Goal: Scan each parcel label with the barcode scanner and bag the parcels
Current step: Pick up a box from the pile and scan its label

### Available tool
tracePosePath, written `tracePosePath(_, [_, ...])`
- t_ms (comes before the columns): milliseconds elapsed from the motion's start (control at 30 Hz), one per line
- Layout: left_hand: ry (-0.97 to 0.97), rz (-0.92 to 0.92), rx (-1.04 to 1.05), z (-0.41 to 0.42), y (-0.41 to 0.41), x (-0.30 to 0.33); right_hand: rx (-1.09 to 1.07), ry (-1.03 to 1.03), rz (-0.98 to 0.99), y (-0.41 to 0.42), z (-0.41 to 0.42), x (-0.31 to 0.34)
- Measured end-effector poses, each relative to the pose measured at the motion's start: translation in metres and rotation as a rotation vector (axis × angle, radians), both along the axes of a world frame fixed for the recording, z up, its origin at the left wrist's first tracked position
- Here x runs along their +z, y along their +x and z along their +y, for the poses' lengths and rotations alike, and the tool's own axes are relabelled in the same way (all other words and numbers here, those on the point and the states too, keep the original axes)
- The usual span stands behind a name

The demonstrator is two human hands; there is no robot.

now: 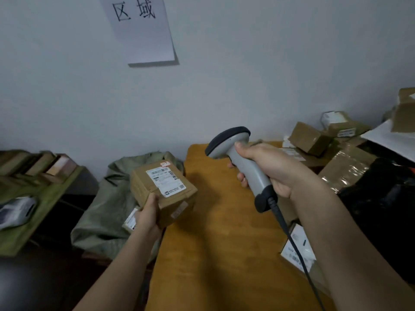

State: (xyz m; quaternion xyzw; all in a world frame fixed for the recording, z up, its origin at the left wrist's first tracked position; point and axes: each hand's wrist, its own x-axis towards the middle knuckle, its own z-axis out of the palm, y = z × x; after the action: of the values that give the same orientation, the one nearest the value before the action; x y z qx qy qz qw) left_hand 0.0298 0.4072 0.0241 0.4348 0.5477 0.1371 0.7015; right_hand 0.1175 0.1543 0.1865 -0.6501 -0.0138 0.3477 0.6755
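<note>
My left hand (147,215) grips a brown cardboard parcel (177,199) by its near corner, holding it above the left edge of the orange table (215,243). The parcel's white label (166,178) faces up. My right hand (267,167) grips a grey barcode scanner (239,158) by the handle. Its dark head points left, toward the parcel. A black cable (289,239) hangs from the handle. An open green sack (107,212) sits beside the table under the parcel, with another labelled parcel (130,221) partly hidden inside.
Several brown parcels (312,136) are piled at the table's far right, one wrapped in shiny tape (345,169). A white-labelled parcel (296,248) lies under my right forearm. A green shelf (45,198) at left holds boxes and a white device (15,212). A paper sign (143,30) hangs on the wall.
</note>
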Motion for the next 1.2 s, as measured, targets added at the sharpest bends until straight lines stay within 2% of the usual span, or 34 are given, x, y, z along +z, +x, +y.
tracePosePath(100, [0.096,0.022,0.238,0.065,-0.015,-0.018,0.038,-0.024,-0.003,-0.003,0.043,-0.007])
tracePosePath(267, [0.131,0.200,0.308,0.237,-0.008,-0.165,0.008,-0.063,0.040,-0.003,0.120,-0.023])
tracePosePath(333, [0.119,0.227,0.315,0.261,-0.008,-0.173,0.013,-0.094,0.054,-0.004,0.151,-0.029])
tracePosePath(433, [0.112,0.181,0.230,0.254,-0.004,-0.134,0.037,-0.150,0.069,-0.003,0.182,-0.038])
tracePosePath(500, [0.085,0.133,0.127,0.225,0.006,-0.083,0.030,-0.200,0.088,-0.001,0.190,-0.046])
tracePosePath(567, [0.084,0.129,-0.021,0.225,0.018,-0.090,-0.011,-0.236,0.108,0.002,0.192,-0.052])
tracePosePath(667, [0.206,0.283,-0.177,0.231,0.035,-0.113,-0.085,-0.263,0.114,0.010,0.191,-0.060])
tracePosePath(833, [0.343,0.565,-0.172,0.232,0.054,-0.113,-0.158,-0.240,0.133,0.021,0.183,-0.063])
tracePosePath(1033, [0.428,0.657,-0.266,0.222,0.068,-0.112,-0.233,-0.171,0.144,0.027,0.162,-0.063])
tracePosePath(1200, [0.465,0.754,-0.214,0.181,0.083,-0.086,-0.292,-0.145,0.131,0.028,0.120,-0.059])
